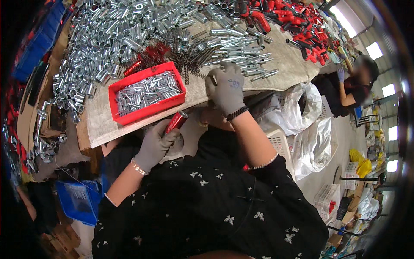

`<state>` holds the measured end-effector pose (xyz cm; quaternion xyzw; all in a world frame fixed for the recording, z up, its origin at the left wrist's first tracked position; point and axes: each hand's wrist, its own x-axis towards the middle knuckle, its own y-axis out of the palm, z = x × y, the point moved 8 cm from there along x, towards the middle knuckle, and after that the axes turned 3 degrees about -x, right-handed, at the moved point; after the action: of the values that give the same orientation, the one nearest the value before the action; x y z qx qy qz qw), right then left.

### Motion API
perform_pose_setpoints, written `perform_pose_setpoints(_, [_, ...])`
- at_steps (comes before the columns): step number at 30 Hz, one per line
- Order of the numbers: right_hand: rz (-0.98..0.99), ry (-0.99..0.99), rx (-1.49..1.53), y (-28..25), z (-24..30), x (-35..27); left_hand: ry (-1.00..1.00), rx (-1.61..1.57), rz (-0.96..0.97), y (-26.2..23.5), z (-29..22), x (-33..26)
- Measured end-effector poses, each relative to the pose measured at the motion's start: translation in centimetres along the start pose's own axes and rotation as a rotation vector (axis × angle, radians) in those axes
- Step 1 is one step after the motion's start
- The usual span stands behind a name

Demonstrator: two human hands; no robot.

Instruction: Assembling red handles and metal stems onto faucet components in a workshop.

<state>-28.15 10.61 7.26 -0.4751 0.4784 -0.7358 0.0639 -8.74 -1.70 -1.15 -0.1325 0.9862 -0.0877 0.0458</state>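
My left hand point(156, 146), in a grey glove, is closed around a red metal tube point(176, 122) with a bare silver rim, held tilted just in front of the table edge. Over the table's front edge is my gloved right hand point(226, 88), its fingers curled down; whatever is in them is hidden. Beyond it lie long silver rods with thinner tips point(246, 58). Dark coil springs point(188, 60) are heaped to its left. Between the springs and the front edge stands a red bin point(148, 113) filled with small silver pins point(148, 91).
Silver tube sections point(116, 39) cover the far left of the table. Red tool parts point(297, 26) pile at the far right. White sacks point(312, 138) and a white basket point(279, 144) stand by my right. Blue crates point(76, 200) sit lower left. Another person point(355, 84) works at right.
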Motion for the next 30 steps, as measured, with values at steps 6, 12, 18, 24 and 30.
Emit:
perform_pose_setpoints(6, [0.208, -0.010, 0.523, -3.8, -0.4, -1.3, -0.085, -0.009, 0.003, -0.5, 0.7, 0.0])
perform_pose_setpoints(12, [0.643, -0.226, 0.777, -6.1, 5.2, -5.1, 0.155, 0.219, 0.250, 1.4, -4.0, -0.4])
perform_pose_setpoints(18, [0.707, -0.350, 0.974, -5.3, 5.3, -4.0, 0.089, 0.292, 0.258, 0.6, -3.9, -0.6])
perform_pose_setpoints(24, [0.087, 0.079, 0.665, 3.3, -14.1, 16.2, -0.071, 0.209, 0.120, -4.2, -2.6, -3.5])
perform_pose_setpoints(30, [0.180, 0.728, -0.061, 13.3, -39.4, 21.9, -0.224, 0.182, 0.042, -9.9, 0.0, -5.9])
